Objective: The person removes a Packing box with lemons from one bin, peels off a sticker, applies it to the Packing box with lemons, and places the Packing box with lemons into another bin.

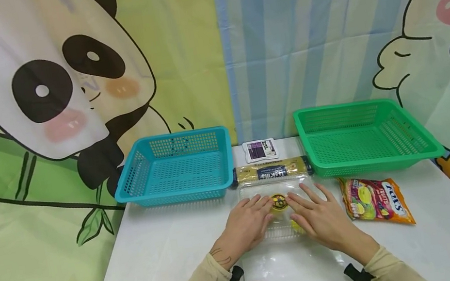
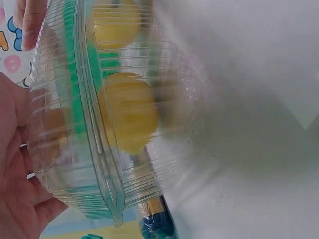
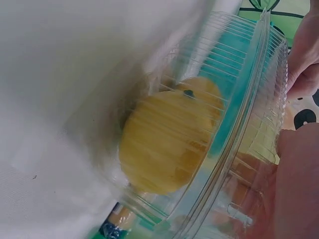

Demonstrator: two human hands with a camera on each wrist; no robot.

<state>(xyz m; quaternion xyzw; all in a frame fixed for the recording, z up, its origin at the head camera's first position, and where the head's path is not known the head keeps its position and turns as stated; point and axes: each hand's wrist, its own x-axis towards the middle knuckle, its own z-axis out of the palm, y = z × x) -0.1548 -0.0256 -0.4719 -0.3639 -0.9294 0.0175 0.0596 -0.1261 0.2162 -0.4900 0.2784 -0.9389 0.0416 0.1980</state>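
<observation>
A clear plastic clamshell box (image 1: 281, 232) with a round black-and-gold sticker on its lid sits on the white table. Yellow fruits that look like lemons (image 2: 128, 112) show through its ribbed wall in the left wrist view, and a lemon-like fruit (image 3: 164, 144) in the right wrist view. The lid appears shut. My left hand (image 1: 244, 223) rests on the left part of the lid, fingers spread and fairly straight. On the right part lies my right hand (image 1: 323, 218), also with extended fingers. In front of the box lies a flat clear plastic bag (image 1: 299, 271) with a similar sticker.
Behind the box lies a yellow-and-blue pasta packet (image 1: 271, 171), with a small white-and-purple packet (image 1: 260, 150) beyond it. A blue basket (image 1: 190, 197) stands at the back left, a green basket (image 1: 379, 164) at the back right. An orange candy bag (image 1: 376, 200) lies right of the box.
</observation>
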